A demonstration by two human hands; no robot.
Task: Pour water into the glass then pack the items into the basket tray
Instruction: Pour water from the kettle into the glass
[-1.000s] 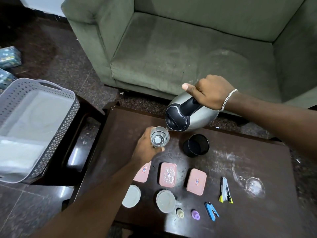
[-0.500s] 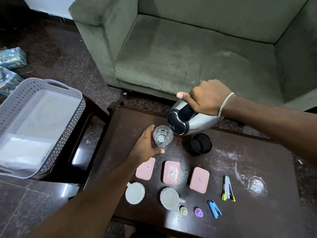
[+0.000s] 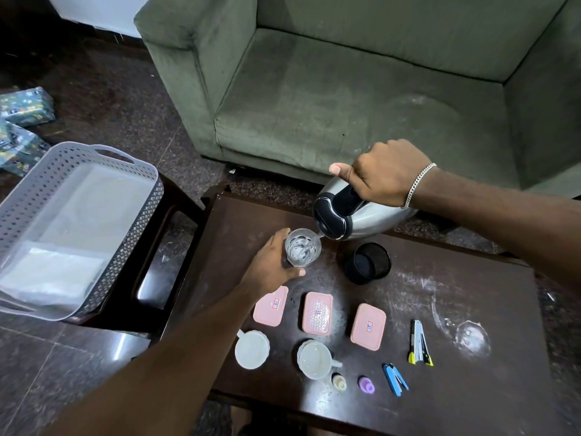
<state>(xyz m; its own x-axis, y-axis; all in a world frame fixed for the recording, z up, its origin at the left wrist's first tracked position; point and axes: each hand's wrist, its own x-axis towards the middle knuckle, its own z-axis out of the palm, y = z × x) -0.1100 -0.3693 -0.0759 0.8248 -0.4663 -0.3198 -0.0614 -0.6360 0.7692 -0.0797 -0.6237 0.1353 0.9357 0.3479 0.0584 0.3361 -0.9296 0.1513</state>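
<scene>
A green sofa [image 3: 345, 89] fills twelve o'clock of the view. Below it, from the centre to five o'clock, stands a dark table [image 3: 456, 404]. At nine o'clock a grey basket [image 3: 138, 234] sits on a dark stand, apart from the table.

A steel kettle [image 3: 374, 223] hangs tilted over the table's far edge, its spout dipping toward seven o'clock. The right hand [image 3: 386, 177] is fisted round the kettle's black handle, with the thumb laid straight along the top.

The left hand [image 3: 270, 262] wraps its fingers and thumb round the glass [image 3: 302, 248] from the glass's eight o'clock side. The glass stands on the table just under the spout, with water in it.

A black cup [image 3: 367, 262] stands at three o'clock of the glass. Three pink boxes [image 3: 317, 313] lie in a row at its six o'clock, and two white cups [image 3: 314, 358] sit nearer still. At five o'clock lie a cutter [image 3: 419, 343], a blue clip [image 3: 394, 379], a purple cap [image 3: 366, 383] and a small bottle [image 3: 339, 380].
</scene>
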